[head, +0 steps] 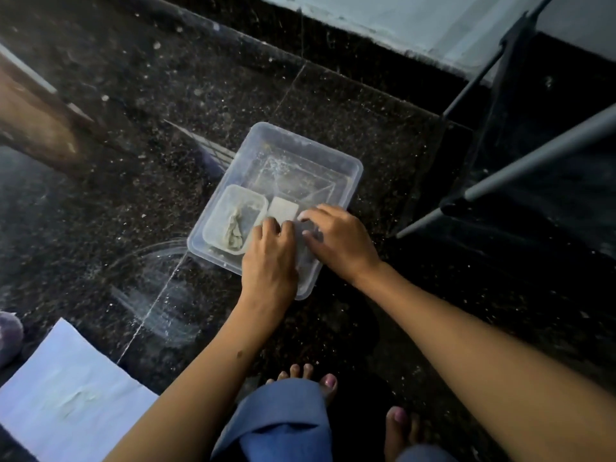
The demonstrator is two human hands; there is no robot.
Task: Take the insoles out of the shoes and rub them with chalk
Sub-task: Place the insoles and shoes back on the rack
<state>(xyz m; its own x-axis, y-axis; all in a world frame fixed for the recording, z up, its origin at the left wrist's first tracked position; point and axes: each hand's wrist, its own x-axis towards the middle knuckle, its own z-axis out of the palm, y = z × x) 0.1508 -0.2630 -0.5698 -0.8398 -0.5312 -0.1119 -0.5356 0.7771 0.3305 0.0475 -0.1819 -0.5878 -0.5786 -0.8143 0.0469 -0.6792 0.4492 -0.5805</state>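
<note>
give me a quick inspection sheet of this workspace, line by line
surface: dark speckled stone floor, dusted with white smears near the tray
job's things: clear rectangular plastic tray on the floor; inside it a smaller clear plastic tub holding a crumpled greyish rag, and a pale rectangular block, possibly chalk; no shoes or insoles clearly seen
clutter: white sheet at lower left
grippers: left hand and right hand both reach into the tray; what the fingers hold is unclear
cables: nothing seen
surroundings: grey metal-framed rack at right; pale wall above; bare feet below
</note>
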